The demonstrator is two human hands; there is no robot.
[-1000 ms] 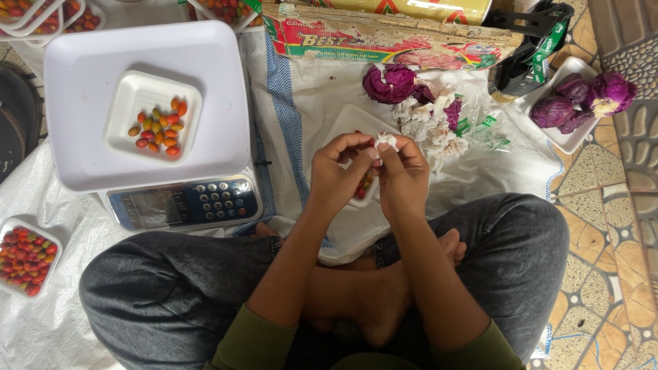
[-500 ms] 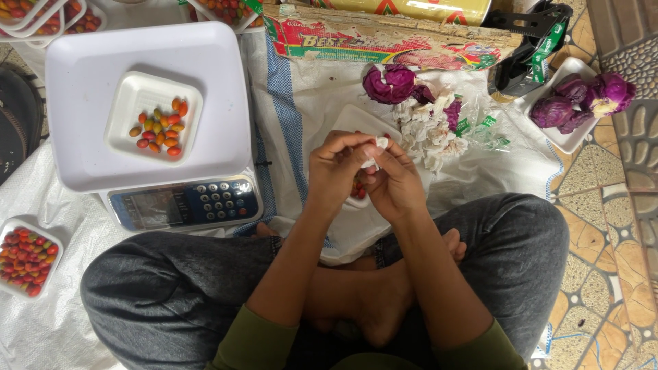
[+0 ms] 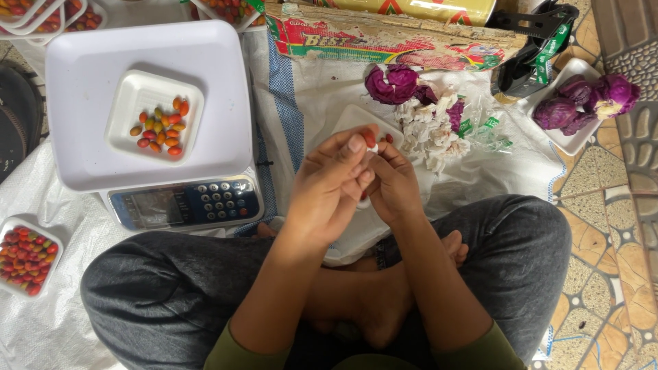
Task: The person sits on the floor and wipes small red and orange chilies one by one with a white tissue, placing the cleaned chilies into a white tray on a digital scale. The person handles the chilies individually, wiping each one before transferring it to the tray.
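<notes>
Small red fruit (image 3: pixel 370 137) in fingers, scale (image 3: pixel 185 202) beside.

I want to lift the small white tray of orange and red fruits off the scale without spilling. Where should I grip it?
Probably by two opposite raised rims of the small white tray, coming straight down from above: it sits flat and slightly turned on the scale's platform, the fruits heaped centrally, so the edges are bare.

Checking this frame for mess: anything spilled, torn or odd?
Loose white and purple leaf scraps lie scattered on the sack cloth beyond both hands, outside any tray. The cardboard box edge above them is ragged and torn. The scale and its tray look tidy.
</notes>
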